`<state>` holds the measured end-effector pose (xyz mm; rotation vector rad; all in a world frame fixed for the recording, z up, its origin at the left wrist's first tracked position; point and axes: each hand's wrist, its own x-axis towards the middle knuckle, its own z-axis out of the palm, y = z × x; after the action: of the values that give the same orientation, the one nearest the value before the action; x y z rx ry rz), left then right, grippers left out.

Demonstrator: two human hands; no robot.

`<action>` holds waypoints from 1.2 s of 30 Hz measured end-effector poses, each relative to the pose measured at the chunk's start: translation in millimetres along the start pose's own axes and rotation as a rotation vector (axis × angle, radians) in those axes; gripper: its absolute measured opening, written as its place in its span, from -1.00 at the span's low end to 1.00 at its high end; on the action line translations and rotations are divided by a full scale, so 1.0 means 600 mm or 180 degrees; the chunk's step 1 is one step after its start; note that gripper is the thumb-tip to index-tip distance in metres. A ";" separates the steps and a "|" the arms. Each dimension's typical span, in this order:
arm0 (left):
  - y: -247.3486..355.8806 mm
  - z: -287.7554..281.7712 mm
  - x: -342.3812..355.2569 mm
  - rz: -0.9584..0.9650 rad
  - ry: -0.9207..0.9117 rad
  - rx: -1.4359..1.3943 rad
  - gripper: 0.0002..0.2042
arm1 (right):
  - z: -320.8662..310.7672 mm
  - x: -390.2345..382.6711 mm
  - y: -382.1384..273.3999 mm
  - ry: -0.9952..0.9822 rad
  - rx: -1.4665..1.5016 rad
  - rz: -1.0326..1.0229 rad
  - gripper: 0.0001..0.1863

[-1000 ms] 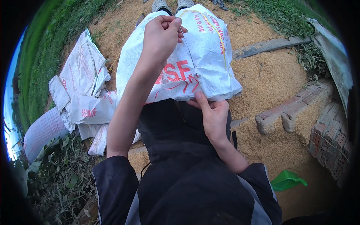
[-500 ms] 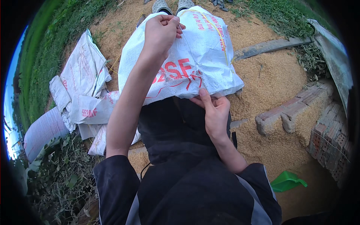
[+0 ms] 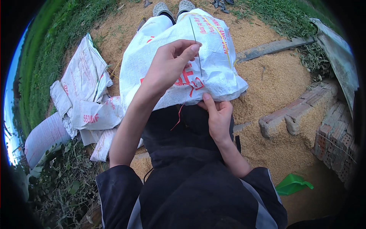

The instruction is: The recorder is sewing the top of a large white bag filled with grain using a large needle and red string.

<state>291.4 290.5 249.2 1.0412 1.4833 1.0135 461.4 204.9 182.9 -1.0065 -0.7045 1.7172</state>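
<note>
A white woven sack (image 3: 217, 72) with red print and a yellow strand lies across my legs. Above it, my left hand (image 3: 171, 63) pinches a long thin needle (image 3: 200, 63) between thumb and fingers, its lower end pointing toward the sack's near edge. Close below that end, a red string (image 3: 196, 84) sits in a loose tangle on the sack, and a tail of it hangs over the edge onto my dark trousers. My right hand (image 3: 219, 116) grips the near edge, thumb on top and fingers mostly hidden underneath.
More printed sacks (image 3: 85, 76) are heaped at the left, beside cut plants. Grain-like husks (image 3: 274, 84) cover the ground. At the right lie a plank (image 3: 270, 50), bricks (image 3: 293, 108), and a green plastic scoop (image 3: 291, 185). Grey clogs (image 3: 162, 9) show at the far end.
My left hand has come nearer and to the right, and the needle stands out more clearly. The red string's tail now hangs past the sack's edge. My right hand stays in place.
</note>
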 end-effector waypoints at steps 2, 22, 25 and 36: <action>-0.013 0.001 -0.011 0.0130 -0.0400 0.0476 -0.73 | 0.005 -0.002 -0.005 -0.0071 -0.0063 -0.0128 -0.64; -0.031 0.001 0.017 0.0483 0.0862 -0.0438 -0.83 | 0.006 0.004 0.012 0.0263 0.0035 -0.0084 -0.65; -0.015 0.003 0.004 0.0573 0.0764 -0.0468 -0.82 | 0.010 0.004 0.002 0.0287 0.0062 -0.0016 -0.66; 0.010 0.006 -0.030 0.0517 0.0023 -0.0765 -0.80 | -0.027 0.030 -0.150 -0.0502 -0.1843 -0.0090 -0.71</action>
<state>297.5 275.1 259.2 0.9959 1.2611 1.2776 513.6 253.2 243.2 -1.2438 -1.3622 1.6105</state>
